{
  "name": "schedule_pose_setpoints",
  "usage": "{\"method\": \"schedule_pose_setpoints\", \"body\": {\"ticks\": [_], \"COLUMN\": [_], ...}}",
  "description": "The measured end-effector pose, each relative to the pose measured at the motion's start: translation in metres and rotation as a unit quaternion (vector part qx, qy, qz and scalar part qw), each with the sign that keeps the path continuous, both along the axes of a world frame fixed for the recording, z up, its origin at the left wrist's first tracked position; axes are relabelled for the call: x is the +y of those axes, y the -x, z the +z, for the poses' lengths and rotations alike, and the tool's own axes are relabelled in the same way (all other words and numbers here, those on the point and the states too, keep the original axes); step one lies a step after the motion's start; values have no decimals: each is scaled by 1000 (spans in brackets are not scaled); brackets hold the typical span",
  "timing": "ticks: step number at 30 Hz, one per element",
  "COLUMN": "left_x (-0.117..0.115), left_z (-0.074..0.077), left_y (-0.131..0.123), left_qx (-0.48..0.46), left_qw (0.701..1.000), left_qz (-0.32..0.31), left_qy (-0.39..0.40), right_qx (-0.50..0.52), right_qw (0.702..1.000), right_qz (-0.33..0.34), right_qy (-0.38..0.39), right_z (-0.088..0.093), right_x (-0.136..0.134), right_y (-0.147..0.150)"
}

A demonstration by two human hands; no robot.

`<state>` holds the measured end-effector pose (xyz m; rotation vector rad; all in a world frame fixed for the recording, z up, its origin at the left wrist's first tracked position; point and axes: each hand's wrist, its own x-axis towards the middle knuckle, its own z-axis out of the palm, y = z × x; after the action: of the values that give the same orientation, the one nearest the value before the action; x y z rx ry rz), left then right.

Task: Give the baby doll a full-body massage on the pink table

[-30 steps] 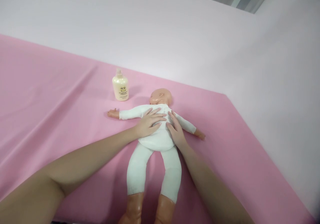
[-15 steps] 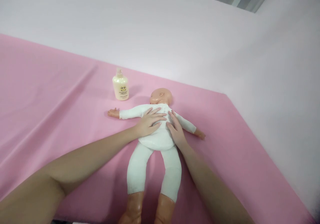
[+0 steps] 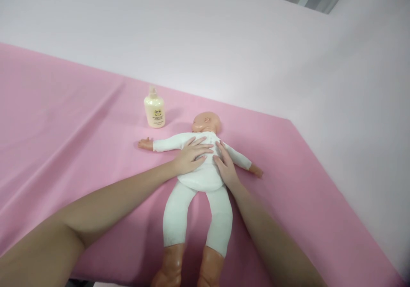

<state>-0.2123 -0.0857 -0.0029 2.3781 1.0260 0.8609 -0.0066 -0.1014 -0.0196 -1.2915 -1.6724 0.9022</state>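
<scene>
Doll lies flat on the pink worktop, our left hand and right hand spread on its torso, not gripping; contact's made, bottle stands untouched, and we can't tell what's left.

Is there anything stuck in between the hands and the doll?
No, nothing visible is in between. The left hand and right hand both rest right on the white torso of the doll. The bottle stands off to the left, beyond the doll's outstretched arm.
</scene>
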Motion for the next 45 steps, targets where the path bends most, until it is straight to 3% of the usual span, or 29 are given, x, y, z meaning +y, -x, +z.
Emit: {"method": "schedule_pose_setpoints", "body": {"ticks": [45], "left_x": [1], "left_z": [-1], "left_y": [1], "left_qx": [11], "left_qw": [1000], "left_qz": [-2], "left_qy": [-8], "right_qx": [10], "right_qw": [1000], "right_qz": [1], "right_qy": [-4], "right_z": [-2], "right_x": [0], "right_y": [1]}}
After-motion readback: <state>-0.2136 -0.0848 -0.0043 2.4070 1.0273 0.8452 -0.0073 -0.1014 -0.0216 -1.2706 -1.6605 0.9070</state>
